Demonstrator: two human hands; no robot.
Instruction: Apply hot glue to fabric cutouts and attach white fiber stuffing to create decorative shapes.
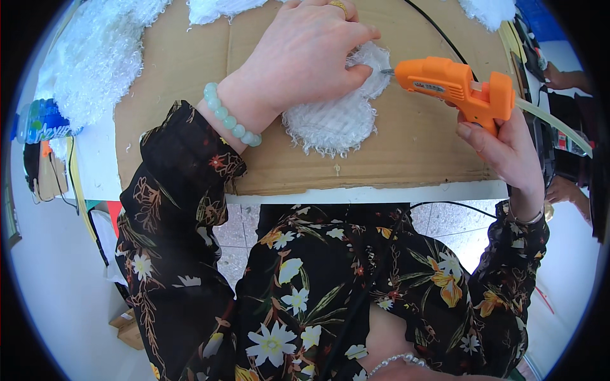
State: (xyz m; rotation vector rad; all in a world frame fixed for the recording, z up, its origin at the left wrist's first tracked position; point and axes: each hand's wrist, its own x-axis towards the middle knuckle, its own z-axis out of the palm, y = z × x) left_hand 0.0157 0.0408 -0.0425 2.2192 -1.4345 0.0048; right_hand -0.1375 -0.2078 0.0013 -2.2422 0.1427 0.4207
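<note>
A white fluffy fabric piece (333, 124) with rounded lobes and a frayed edge lies on the cardboard in front of me. Over its upper part rests my left hand (311, 57), thumb and forefinger bent around the fabric and holding it; the other fingertips are cut off by the top of the view. My right hand (502, 143) is wrapped around the handle of an orange hot glue gun (438, 77). The gun points left, its metal nozzle (387, 72) at the right edge of the fabric. A pale glue stick (554, 124) sticks out of its back.
A sheet of brown cardboard (406, 162) covers the white table (381, 193). White fluffy material (95, 57) is heaped at the left, with more pieces (219, 9) at the far edge. A black cord (438, 28) runs behind the gun. Another person's hands (565, 79) show at far right.
</note>
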